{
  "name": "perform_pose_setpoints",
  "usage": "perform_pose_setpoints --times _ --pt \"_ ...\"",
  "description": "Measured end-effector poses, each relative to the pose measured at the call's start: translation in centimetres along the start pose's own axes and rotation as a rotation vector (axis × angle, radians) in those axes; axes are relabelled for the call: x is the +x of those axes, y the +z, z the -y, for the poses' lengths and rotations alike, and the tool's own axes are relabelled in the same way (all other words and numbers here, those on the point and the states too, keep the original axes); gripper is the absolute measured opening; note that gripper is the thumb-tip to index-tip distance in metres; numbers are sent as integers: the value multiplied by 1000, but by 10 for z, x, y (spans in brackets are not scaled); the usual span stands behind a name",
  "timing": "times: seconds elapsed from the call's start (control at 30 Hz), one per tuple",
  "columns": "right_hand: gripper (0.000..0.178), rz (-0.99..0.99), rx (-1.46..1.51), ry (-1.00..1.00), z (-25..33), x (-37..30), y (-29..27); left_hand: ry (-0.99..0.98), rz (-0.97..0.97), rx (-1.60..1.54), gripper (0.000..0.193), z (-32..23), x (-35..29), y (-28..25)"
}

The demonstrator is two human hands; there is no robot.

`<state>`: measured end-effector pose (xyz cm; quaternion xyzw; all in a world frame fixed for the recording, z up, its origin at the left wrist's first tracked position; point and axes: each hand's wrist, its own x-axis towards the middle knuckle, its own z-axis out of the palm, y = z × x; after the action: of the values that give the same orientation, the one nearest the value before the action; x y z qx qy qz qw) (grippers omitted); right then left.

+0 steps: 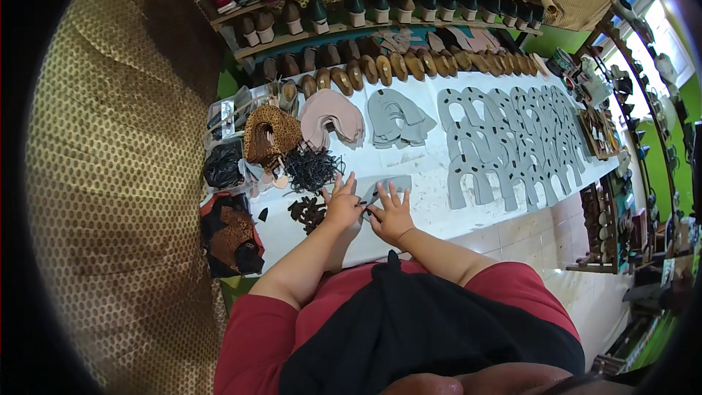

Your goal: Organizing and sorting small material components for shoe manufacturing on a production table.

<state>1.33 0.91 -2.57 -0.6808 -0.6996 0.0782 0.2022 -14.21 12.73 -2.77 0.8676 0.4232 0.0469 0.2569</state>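
Note:
On the white-covered table just before me lies a grey cut-out shoe upper [398,181], partly hidden by my hands. My left hand [342,208] is over its left end, its thumb side closed on a small dark piece [363,203], some fingers stretched forward. Beside it, my right hand [395,218] rests with fingers spread on the grey piece, its thumb against the dark bit. A heap of small dark brown pieces [308,213] sits left of my left hand. Beyond it is a tangle of black strips [311,168].
Several grey uppers with dark tabs [512,146] cover the table's right. Stacks of grey [398,117] and pink cut pieces [330,115] and a leopard-print pile [272,135] stand farther back. Wooden shoe lasts [398,66] line the far edge, below shelves of shoes [380,9].

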Motion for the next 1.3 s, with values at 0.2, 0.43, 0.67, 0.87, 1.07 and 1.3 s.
perform_pose_setpoints --times 0.2,0.43,0.67,0.87,1.07,1.3 --pt "28 -8 22 -17 -9 -3 5 47 167 130 13 -11 12 -26" --pt "27 -62 29 -47 -6 -4 5 102 54 122 12 -10 21 -16" --pt "21 -77 93 -73 -15 -7 13 225 -60 149 7 -14 17 -7" --pt "18 -69 80 -81 -15 -8 9 218 -70 156 11 -26 14 -8" --pt "15 -103 84 -80 -17 -7 14 252 -94 222 20 -15 12 15" --pt "12 -105 116 -79 -15 -5 11 298 -251 123 17 -11 9 22"
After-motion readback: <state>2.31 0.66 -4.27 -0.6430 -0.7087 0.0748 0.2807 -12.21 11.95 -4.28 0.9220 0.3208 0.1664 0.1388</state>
